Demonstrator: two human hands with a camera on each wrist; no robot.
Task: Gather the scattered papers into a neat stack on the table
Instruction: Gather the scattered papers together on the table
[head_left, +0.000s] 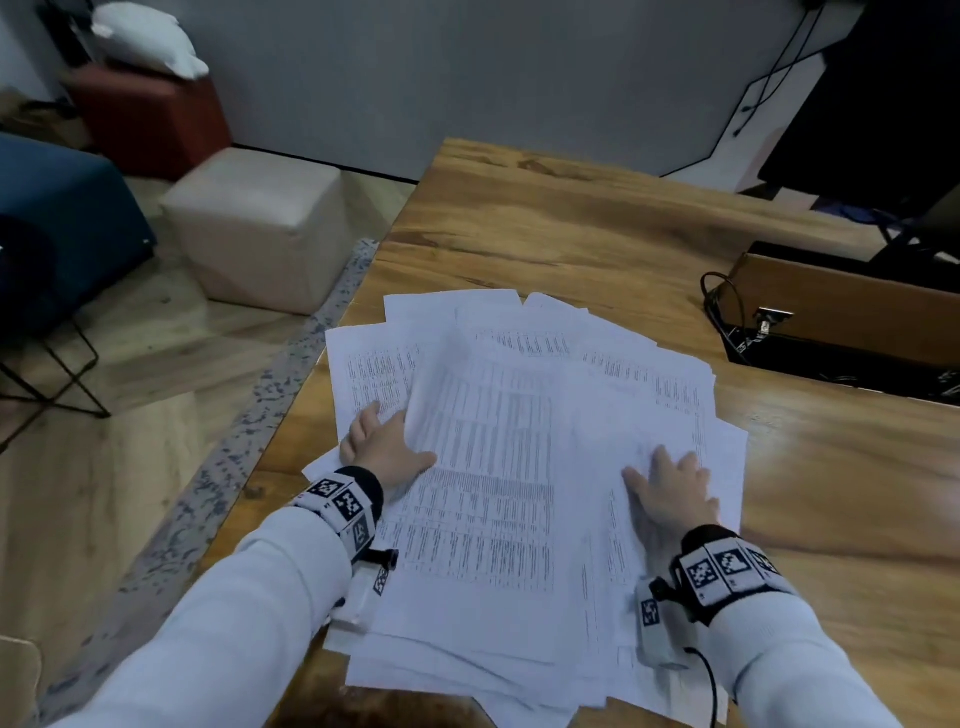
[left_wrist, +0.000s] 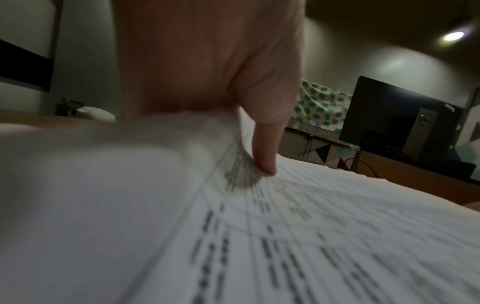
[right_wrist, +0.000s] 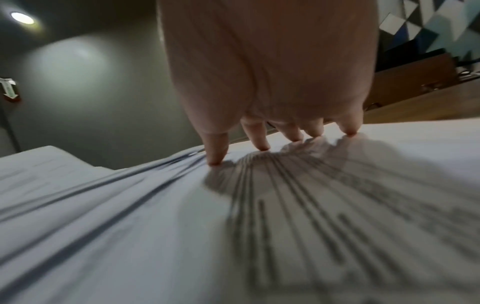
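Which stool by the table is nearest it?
The beige stool, just off the table; the red stool sits farther back by the wall.

The papers (head_left: 498, 467) under both hands were thin, matt white paper with grey print. The table (head_left: 597, 234) beyond the fingers was smooth, slightly shiny wood.

bare table (head_left: 545, 234) beyond papers (head_left: 519, 415), brown box (head_left: 841, 306) and cables (head_left: 722, 306) at right

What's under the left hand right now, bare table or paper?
Paper. The left hand lies on the spread papers, its fingers tucked under a lifted sheet's edge. The wooden table beneath is covered there.
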